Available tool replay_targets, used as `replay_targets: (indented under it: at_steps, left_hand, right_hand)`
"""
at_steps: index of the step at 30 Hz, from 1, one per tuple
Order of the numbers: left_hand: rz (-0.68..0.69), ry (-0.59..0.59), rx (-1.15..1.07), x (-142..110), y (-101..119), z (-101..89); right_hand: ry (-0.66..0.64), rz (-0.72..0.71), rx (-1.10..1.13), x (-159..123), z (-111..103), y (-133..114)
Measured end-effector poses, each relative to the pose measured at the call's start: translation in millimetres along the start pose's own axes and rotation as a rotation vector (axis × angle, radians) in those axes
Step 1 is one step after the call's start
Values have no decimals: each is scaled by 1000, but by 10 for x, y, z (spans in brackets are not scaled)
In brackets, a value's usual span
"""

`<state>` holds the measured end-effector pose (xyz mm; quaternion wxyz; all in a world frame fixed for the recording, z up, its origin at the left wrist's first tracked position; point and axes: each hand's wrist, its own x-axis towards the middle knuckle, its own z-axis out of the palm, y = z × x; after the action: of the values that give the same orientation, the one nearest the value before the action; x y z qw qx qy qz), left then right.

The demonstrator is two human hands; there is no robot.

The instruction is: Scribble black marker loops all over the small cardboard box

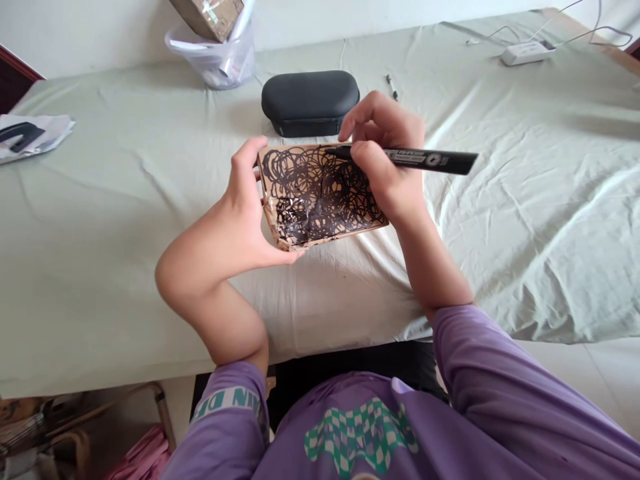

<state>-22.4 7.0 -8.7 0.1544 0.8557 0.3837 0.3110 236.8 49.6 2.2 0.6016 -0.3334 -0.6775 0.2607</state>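
Observation:
My left hand (245, 210) grips the left end of a small brown cardboard box (315, 197), thumb on its top corner and fingers under it, holding it tilted above the table. The box's upper face is covered with black scribbled loops. My right hand (385, 157) is closed round a black marker pen (425, 160). The pen lies nearly level, its tip touching the box's upper edge, its cap end pointing right.
The table (100, 220) is draped in a pale green wrinkled cloth. Behind the box lies a black oval case (310, 100). A clear plastic bin (215, 57) with a carton stands at the back. Papers (30, 137) lie far left, a white power strip (525, 52) far right.

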Motion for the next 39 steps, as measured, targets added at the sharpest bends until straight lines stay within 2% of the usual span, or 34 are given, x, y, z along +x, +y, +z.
replay_targets:
  at_steps: [3,5,8,10,14,15,17,21,23,25,29,31,34,37,39]
  left_hand:
    - [-10,0,22,-4,20,12]
    - [-16,1,32,-8,34,19]
    - [-29,17,34,-11,23,9]
    - [-35,14,45,-9,-13,-23]
    - [35,-106,50,7,-93,-98]
    - [44,-100,47,9,-107,-108]
    - [38,-49,45,0,-144,-122]
    - [0,-54,44,-99,-373,-231]
    - [-68,-67,34,-179,-573,-337]
    - [-116,-85,9,-255,-796,-443]
    - [-160,-66,-49,-346,-1193,-565]
    - [-203,-69,-91,-360,-1310,-582]
    - [-331,-68,-180,-349,-1342,-589]
    - [-425,-57,-255,-305,-1268,-591]
    - [-441,-55,-269,-270,-1224,-588]
  right_hand:
    - [-72,20,-29,4,-11,-8]
    - [-81,-18,-6,22,-8,18]
    - [33,-80,8,35,3,48]
    - [68,-40,-38,22,0,34]
    - [-140,57,-22,-21,-22,-19]
    - [-160,55,8,-22,-23,-13]
    - [-77,26,70,7,-17,49]
    - [248,-3,92,163,0,411]
    - [277,53,23,221,0,704]
    - [202,134,-90,210,0,1045]
    - [10,173,-225,7,44,1705]
    - [-104,287,-240,-91,92,1944]
    - [-159,459,-139,-137,154,2124]
    - [-129,568,58,-98,173,2123]
    - [-124,594,52,-75,172,2074]
